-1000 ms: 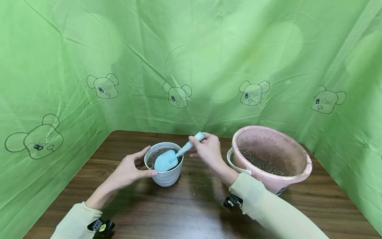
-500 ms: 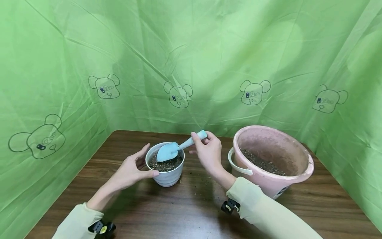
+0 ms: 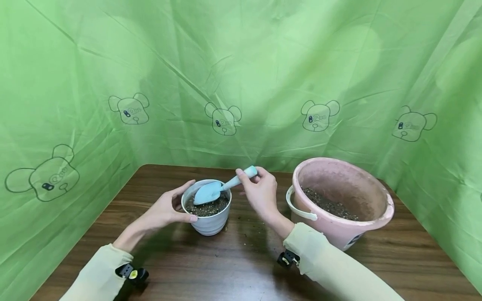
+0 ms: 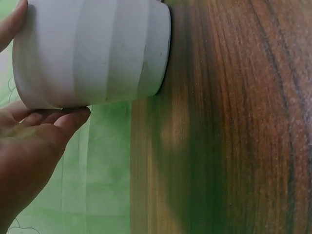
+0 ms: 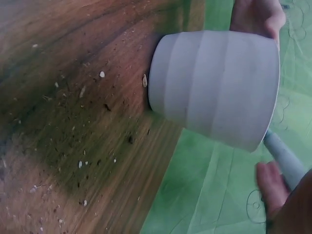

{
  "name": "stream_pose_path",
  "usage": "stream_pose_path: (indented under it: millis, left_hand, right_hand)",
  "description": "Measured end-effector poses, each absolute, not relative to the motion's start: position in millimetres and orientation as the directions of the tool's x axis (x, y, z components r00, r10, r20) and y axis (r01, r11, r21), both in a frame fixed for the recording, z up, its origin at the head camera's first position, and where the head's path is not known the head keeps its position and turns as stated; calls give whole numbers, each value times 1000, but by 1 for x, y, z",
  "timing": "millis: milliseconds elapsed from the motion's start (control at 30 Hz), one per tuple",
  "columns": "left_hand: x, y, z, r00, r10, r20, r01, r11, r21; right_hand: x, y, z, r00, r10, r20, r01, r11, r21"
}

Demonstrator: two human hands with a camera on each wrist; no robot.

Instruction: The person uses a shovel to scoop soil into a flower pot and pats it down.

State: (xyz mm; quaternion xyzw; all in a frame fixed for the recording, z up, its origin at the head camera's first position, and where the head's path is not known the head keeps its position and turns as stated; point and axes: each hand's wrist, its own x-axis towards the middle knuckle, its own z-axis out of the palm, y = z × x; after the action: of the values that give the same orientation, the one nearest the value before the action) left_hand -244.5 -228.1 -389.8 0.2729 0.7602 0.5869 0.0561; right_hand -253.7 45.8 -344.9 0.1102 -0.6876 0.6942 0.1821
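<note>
In the head view a white ribbed flower pot [image 3: 211, 223] stands on the table, filled with dark soil [image 3: 208, 208] to a little below the rim. My left hand [image 3: 163, 211] grips the pot from the left, thumb at the near rim and fingers round the far side. In the left wrist view the fingers [image 4: 73, 119] touch the pot's wall. My right hand [image 3: 260, 192] holds a light blue garden trowel [image 3: 208, 192] by its handle. The trowel's blade lies tilted over the soil inside the pot; whether its edge is in the soil is hard to tell.
To the right stands a pink bucket [image 3: 339, 228] with a white handle [image 3: 301, 212] hanging on its left side and soil at the bottom. Crumbs of soil dot the wooden table [image 3: 211, 271] beside the pot. Green cloth [image 3: 241, 62] encloses the table's back and sides.
The trowel's blade has moved from the pot's near side towards its far side, then slightly left, and its tilt has changed, uncovering more soil. My left hand stays on the pot.
</note>
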Motion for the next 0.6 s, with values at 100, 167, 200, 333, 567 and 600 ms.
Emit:
stream_pose_path:
  millis: [100, 167, 200, 333, 567, 600]
  left_hand:
    - [-244, -227, -390, -843, 476, 248, 357, 151, 922]
    - [-242, -227, -391, -849, 464, 254, 357, 147, 923]
    - [-242, -226, -392, -850, 459, 259, 360, 145, 922]
    - [-239, -225, -393, -870, 417, 262, 351, 152, 924]
    - [-230, -218, -393, -917, 316, 243, 311, 185, 932]
    - [-229, -217, -393, -923, 300, 239, 304, 189, 934]
  right_hand:
    - [-247, 45, -343, -913, -2, 407, -406, -81, -911]
    - [-243, 44, -339, -918, -87, 388, -372, -158, -915]
    - [-241, 44, -337, -918, -127, 377, -351, -188, -917]
    - [-234, 45, -326, -901, -223, 373, -327, -215, -920]
    - [-224, 49, -321, -855, -89, 511, -503, -97, -859]
    - [-223, 50, -322, -853, -73, 517, -512, -78, -855]
